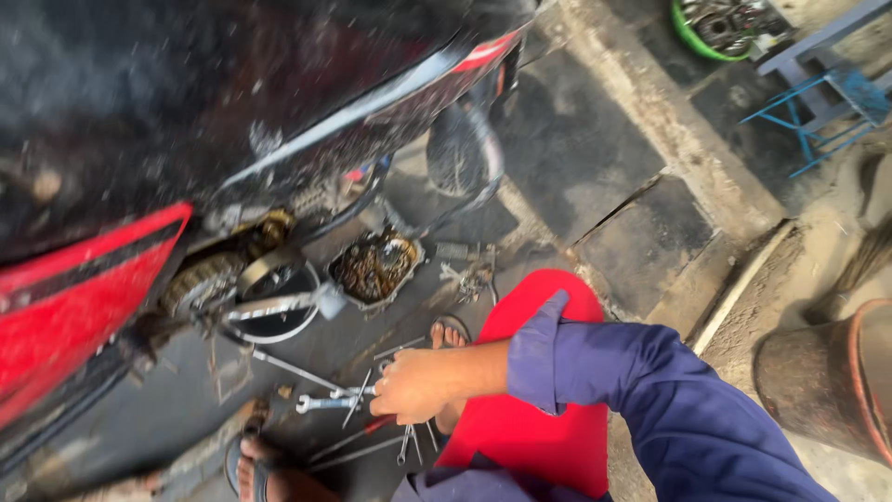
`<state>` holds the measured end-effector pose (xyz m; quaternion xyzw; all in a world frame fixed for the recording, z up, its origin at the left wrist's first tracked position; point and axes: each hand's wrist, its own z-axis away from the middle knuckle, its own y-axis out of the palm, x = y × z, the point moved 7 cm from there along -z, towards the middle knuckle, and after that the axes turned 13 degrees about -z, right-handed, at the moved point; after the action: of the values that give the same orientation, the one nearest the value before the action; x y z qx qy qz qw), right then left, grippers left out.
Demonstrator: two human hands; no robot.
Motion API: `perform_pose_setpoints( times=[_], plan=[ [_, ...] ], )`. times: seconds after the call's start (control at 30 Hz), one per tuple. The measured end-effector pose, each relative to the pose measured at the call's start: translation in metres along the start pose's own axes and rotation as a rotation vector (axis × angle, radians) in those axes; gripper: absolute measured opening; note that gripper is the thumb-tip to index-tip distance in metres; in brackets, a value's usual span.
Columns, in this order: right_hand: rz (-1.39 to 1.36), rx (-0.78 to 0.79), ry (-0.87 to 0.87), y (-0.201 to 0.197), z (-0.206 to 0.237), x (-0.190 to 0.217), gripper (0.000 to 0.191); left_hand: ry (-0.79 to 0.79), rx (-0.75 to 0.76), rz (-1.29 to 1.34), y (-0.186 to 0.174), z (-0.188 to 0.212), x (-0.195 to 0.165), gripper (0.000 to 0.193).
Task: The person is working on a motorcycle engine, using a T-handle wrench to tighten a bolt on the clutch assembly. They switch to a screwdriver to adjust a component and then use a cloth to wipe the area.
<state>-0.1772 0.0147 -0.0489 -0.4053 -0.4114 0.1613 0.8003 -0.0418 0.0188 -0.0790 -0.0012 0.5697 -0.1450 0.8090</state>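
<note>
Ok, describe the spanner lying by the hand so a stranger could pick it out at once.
Start at the red and black motorbike on the left, then drop to the scatter of tools on the dark floor below its engine. The spanner lies just left of the right hand. It alone shows a bright open-jawed end pointing left; its neighbours are thin rods and pliers.

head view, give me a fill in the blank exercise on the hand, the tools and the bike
1. The right hand reaches down among the ____ lying on the floor.
2. The sleeve on that arm is ____ in colour.
3. The stool under the arm is ____.
4. The bike panel at the left is ____.

Missing words: wrenches; blue; red; red
</note>
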Motion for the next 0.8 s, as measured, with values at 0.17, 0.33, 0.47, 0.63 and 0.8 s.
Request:
perform_pose_setpoints(
  times=[0.17,0.33,0.47,0.63,0.8],
  plan=[
    [-0.434,-0.164,0.105,-0.047,0.016,-0.036,0.046,-0.230,-0.295,0.097,-0.006,0.001,0.053,0.033],
    [-1.028,-0.294,-0.018,-0.060,-0.006,-0.023,0.075,-0.298,-0.903,0.437,-0.055,0.048,0.097,0.025],
    [-1.893,-0.139,0.040,-0.042,-0.022,0.000,0.087,0.078,-1.012,0.430,-0.076,0.064,0.061,0.023],
    [-2.361,-0.237,-0.186,-0.055,-0.026,-0.006,0.077,0.012,-0.696,-0.781,-0.052,0.021,-0.018,0.051],
    [-1.884,-0.287,0.126,-0.024,-0.035,-0.013,0.050,0.151,-0.650,-1.264,-0.022,0.006,-0.069,0.017]
  ],
)
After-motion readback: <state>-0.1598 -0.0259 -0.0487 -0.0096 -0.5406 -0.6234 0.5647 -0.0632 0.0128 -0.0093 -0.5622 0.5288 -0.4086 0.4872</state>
